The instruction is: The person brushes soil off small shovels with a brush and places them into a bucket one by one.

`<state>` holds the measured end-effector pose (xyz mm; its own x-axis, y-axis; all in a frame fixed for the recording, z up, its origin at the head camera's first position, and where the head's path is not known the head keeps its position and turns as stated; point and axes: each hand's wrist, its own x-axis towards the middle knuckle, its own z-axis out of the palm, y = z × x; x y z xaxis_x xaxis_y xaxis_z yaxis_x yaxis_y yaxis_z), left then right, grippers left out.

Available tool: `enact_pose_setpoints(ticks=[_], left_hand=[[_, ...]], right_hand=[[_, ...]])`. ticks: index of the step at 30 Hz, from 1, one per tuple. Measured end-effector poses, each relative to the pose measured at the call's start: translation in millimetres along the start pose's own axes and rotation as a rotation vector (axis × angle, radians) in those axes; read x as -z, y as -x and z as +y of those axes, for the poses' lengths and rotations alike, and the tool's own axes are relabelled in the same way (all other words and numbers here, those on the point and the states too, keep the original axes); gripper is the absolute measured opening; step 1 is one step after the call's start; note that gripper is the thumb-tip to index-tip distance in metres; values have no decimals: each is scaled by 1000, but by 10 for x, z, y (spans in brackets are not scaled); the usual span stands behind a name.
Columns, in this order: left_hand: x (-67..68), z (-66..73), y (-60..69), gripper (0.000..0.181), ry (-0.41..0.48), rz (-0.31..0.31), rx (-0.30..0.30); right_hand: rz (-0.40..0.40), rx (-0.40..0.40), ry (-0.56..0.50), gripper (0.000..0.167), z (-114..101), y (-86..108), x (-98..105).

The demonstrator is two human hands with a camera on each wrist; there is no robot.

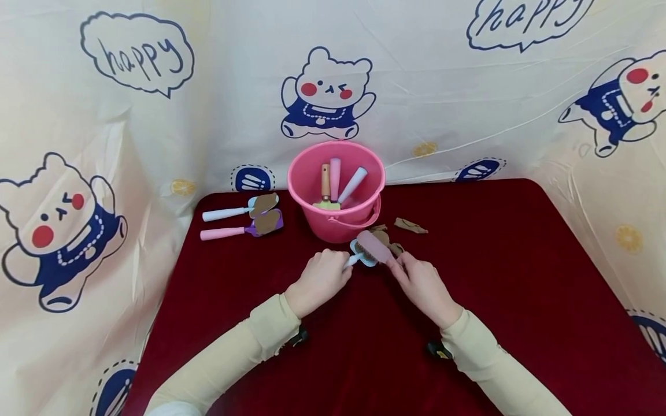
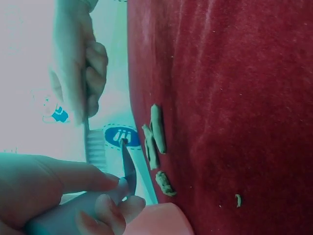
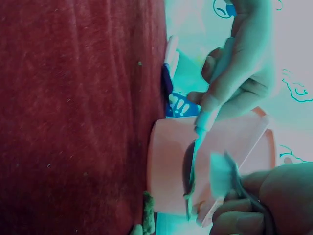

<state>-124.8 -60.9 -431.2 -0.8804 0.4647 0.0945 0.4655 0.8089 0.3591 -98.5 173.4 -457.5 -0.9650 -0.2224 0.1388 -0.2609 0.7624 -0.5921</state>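
Observation:
Above the table in front of the bucket, my left hand point(image 1: 321, 280) grips the handle of a small light-blue hand trowel point(image 1: 370, 263). My right hand point(image 1: 428, 290) holds a pink-backed brush point(image 1: 376, 247), its bristles at the trowel's blade in the head view. The left wrist view shows the trowel handle point(image 2: 66, 215) inside my curled fingers, with the brush bristles point(image 2: 96, 149) close by. Blurred bristles point(image 3: 221, 174) stand beside the blade point(image 3: 190, 164) in the right wrist view. Brown clay-like pieces point(image 1: 411, 225) lie beyond my right hand.
A pink bucket point(image 1: 335, 229) at the back holds tools with wooden, pink and light-blue handles. To its left lie a light-blue trowel point(image 1: 225, 214) and a pink-handled purple shovel point(image 1: 224, 233), both with brown stuff on their blades. Dark red cloth point(image 1: 364, 358) covers the table.

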Motion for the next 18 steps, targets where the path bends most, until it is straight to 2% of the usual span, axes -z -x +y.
enact_pose_setpoints(ticks=[5, 14, 18], left_hand=[[4, 0, 8, 37, 1, 7, -6], [-24, -13, 39, 36, 19, -11, -1], [-28, -11, 55, 36, -1, 6, 1]], right_hand=[[-44, 51, 11, 30, 10, 6, -3], [27, -8, 63, 31, 48, -5, 81], [-20, 45, 37, 27, 33, -6, 82]])
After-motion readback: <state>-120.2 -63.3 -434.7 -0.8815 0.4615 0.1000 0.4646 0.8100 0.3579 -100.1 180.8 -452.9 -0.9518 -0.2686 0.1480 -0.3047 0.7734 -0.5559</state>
